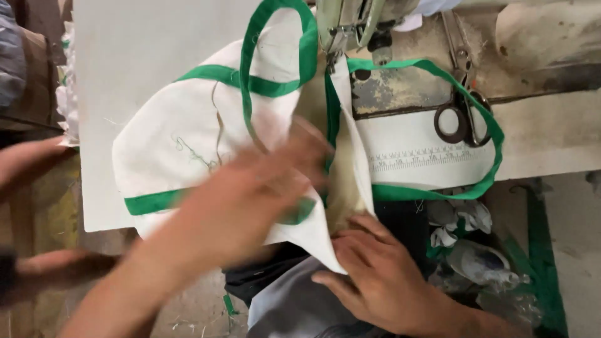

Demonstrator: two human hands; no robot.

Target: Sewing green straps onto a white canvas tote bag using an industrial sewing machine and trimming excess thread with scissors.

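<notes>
White cloth bag [188, 138] with green trim is pressed by blurred left hand [250, 194]; finger state cannot be told. Its lower edge is pinched by right hand [375, 275], fingers together.

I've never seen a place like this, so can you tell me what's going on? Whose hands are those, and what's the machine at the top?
The camera sits on a person's head and looks down at their own hands. The blurry left hand lies on a white cloth bag with green edging. The right hand grips the bag's lower edge. At the top is a sewing machine, with the cloth running up to its needle. Scissors lie on the worn table. Someone else's hands show at the far left.
</notes>
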